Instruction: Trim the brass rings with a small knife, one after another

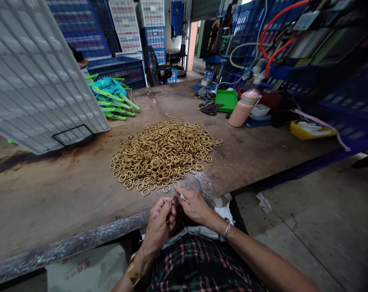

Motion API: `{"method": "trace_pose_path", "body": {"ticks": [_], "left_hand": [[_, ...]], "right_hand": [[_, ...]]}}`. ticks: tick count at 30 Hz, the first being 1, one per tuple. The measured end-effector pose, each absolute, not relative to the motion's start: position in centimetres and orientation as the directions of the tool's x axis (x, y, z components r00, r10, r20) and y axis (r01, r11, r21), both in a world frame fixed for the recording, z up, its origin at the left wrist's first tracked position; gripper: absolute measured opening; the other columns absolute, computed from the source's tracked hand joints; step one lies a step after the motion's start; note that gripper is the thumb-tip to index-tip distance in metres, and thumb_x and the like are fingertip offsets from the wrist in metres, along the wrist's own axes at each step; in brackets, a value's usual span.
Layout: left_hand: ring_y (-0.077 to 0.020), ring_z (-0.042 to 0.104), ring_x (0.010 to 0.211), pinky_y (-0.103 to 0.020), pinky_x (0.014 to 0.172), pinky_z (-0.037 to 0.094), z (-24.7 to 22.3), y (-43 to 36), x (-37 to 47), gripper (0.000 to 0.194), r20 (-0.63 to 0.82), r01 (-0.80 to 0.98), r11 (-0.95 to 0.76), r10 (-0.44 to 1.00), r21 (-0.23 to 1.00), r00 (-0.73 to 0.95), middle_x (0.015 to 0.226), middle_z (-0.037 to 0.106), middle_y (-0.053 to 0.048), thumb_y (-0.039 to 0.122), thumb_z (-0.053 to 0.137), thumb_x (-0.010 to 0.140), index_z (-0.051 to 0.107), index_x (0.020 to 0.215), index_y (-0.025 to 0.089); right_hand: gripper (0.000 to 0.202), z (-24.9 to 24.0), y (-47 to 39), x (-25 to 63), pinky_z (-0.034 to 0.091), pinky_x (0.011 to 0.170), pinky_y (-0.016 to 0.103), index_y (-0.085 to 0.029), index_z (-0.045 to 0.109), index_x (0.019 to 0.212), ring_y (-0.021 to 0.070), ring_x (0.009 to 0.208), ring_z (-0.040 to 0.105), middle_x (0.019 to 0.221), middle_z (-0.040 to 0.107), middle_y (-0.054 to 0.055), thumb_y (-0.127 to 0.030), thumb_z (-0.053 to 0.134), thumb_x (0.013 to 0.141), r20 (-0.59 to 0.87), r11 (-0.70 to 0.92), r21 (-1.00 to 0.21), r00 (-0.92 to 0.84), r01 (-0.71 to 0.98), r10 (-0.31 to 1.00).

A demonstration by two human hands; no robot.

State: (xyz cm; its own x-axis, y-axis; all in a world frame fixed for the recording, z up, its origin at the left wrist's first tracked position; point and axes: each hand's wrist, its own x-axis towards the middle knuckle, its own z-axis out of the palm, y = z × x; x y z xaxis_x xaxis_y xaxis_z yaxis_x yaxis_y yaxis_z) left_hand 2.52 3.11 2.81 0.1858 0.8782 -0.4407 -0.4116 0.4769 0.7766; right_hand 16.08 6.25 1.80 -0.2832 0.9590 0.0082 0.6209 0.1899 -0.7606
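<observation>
Head view: pinching ring (172, 199) in left hand (161, 213), gripping likely small tool (182, 197) in right hand (196, 206).
Best to brace ring firmly, work tool lightly.

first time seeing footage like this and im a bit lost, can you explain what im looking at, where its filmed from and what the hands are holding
There is only one picture, taken by a camera worn on the head, looking forward and down. No robot here: the work is done by a person's two bare hands. The left hand pinches a small gold-coloured piece, probably a ring. The right hand, close beside it, seems to hold a small greyish thing, too unclear to name. Beyond them, a big heap of gold-coloured rings lies on the table. Farther off stand a white crate on the left, and a green tray and a pink bottle on the right.
</observation>
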Motion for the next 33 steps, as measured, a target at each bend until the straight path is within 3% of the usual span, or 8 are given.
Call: {"method": "trace_pose_path", "body": {"ticks": [7, 18, 23, 28, 33], "left_hand": [[-0.002, 0.034, 0.041, -0.014, 0.037, 0.025, 2.5, 3.0, 2.4, 0.036, -0.413, -0.391, 0.449, 0.893, 0.803, 0.178, 0.057, 0.049, 0.007, 0.049, 0.063, 0.071, 0.047, 0.075, 0.018], [-0.0028, 0.034, 0.04, -0.015, 0.039, 0.027, 2.4, 2.3, 2.1, 0.039, -0.344, -0.241, 0.367, 0.929, 0.898, 0.134, 0.051, 0.046, 0.007, 0.054, 0.061, 0.072, 0.047, 0.065, 0.017], [-0.0029, 0.037, 0.041, -0.016, 0.038, 0.027, 3.4, 1.9, 2.6, 0.034, -0.394, -0.441, 0.477, 0.878, 0.76, 0.27, 0.058, 0.052, 0.005, 0.048, 0.063, 0.073, 0.049, 0.07, 0.017], [-0.0034, 0.043, 0.047, -0.016, 0.039, 0.027, 2.5, 2.3, 2.6, 0.032, -0.472, -0.584, 0.504, 0.853, 0.637, 0.222, 0.074, 0.059, -0.001, 0.044, 0.066, 0.072, 0.053, 0.071, 0.014], [-0.0067, 0.049, 0.05, -0.016, 0.039, 0.03, 2.0, 3.0, 1.8, 0.036, -0.538, -0.64, 0.545, 0.81, 0.542, 0.234, 0.069, 0.059, 0.002, 0.037, 0.076, 0.06, 0.056, 0.085, 0.019]], "right_hand": [[0.018, 1.6, 5.5, 15.6, 0.029, 0.059, 0.023, -0.018, 0.054, 0.079, 0.0126, 0.064, 0.05, 0.071, 0.059, 0.001, -0.007, 0.044, 0.068, -0.003, 0.302, -0.603, -0.38, 0.739, 0.925], [0.023, 1.7, 6.2, 16.3, 0.026, 0.058, 0.025, -0.016, 0.056, 0.092, 0.0133, 0.063, 0.052, 0.074, 0.063, 0.004, -0.012, 0.041, 0.075, -0.155, 0.299, -0.468, -0.41, 0.832, 0.899], [0.022, 2.1, 7.3, 17.0, 0.029, 0.059, 0.026, -0.016, 0.054, 0.096, 0.0154, 0.069, 0.055, 0.08, 0.064, 0.006, -0.012, 0.038, 0.081, -0.071, 0.197, -0.412, -0.247, 0.889, 0.966], [0.016, 1.7, 8.2, 15.9, 0.032, 0.065, 0.028, -0.018, 0.051, 0.099, 0.0178, 0.079, 0.056, 0.098, 0.062, 0.008, -0.022, 0.047, 0.084, -0.003, 0.115, -0.369, -0.125, 0.922, 0.992], [0.018, 0.9, 8.9, 15.2, 0.033, 0.065, 0.029, -0.019, 0.05, 0.101, 0.0193, 0.082, 0.056, 0.101, 0.061, 0.007, -0.022, 0.048, 0.083, -0.025, 0.067, -0.35, -0.081, 0.934, 0.996]]}}
